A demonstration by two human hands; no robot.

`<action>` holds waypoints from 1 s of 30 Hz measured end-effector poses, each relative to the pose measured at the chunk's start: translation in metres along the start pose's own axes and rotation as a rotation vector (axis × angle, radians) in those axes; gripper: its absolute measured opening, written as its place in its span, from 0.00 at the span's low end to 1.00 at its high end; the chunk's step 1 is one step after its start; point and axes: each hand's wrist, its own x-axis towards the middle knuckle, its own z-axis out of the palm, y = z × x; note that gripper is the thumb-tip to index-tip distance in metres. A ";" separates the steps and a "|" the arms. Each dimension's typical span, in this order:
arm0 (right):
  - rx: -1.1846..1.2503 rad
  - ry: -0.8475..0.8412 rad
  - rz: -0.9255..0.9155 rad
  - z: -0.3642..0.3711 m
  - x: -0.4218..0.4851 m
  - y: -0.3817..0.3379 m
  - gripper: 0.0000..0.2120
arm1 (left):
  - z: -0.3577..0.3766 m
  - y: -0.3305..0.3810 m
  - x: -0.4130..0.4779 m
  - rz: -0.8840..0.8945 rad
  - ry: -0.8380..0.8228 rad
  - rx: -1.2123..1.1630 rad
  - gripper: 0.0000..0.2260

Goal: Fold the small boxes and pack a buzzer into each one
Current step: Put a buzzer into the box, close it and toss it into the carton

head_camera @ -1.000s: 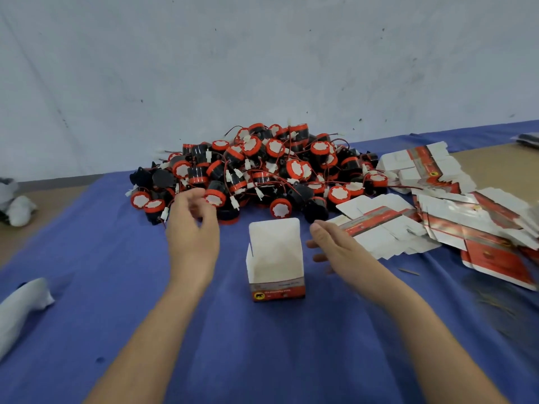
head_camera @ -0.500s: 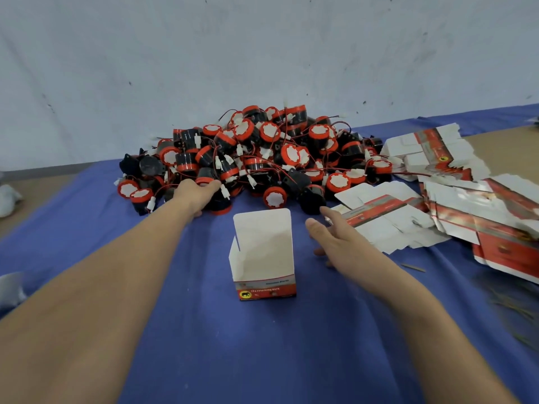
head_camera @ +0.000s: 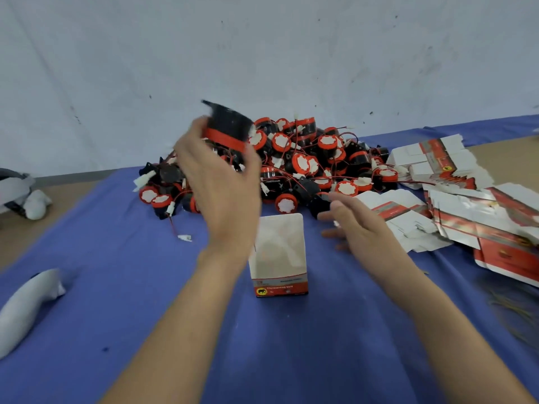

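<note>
Your left hand (head_camera: 218, 182) has come up off the heap and now grips a black plastic cylindrical buzzer with a red band (head_camera: 230, 123), raised above the pile of red-capped black buzzers (head_camera: 306, 158) tangled in thin red wires. At far left, a smooth white rounded object (head_camera: 26, 304) lies on the matte blue cloth (head_camera: 291, 345). The small white cardboard box with a red printed base (head_camera: 278, 258) stands upright, top flap raised. Your right hand (head_camera: 361, 228) stays beside it, fingers straight and spread, holding nothing. Farther right, flat glossy red-and-white carton blanks (head_camera: 466, 217) overlap.
</note>
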 end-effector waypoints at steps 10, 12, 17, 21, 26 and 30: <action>0.294 0.001 -0.003 0.005 -0.023 -0.023 0.25 | -0.028 0.029 -0.096 0.291 -0.606 0.203 0.23; 0.176 0.020 -0.019 0.000 -0.021 -0.023 0.19 | -0.035 0.026 -0.089 0.262 -0.578 0.177 0.19; 0.014 -0.104 -0.130 -0.006 -0.026 -0.027 0.20 | -0.043 0.020 -0.067 0.243 -0.538 0.290 0.15; -0.084 -0.135 -0.222 -0.004 -0.032 -0.029 0.25 | -0.045 0.019 -0.061 0.247 -0.525 0.210 0.09; -0.324 -0.035 -0.344 0.006 -0.040 -0.030 0.30 | -0.044 0.034 -0.059 0.307 -0.526 0.087 0.06; -0.147 0.068 -0.365 0.012 -0.044 -0.034 0.29 | -0.044 0.044 -0.061 0.200 -0.598 -0.056 0.13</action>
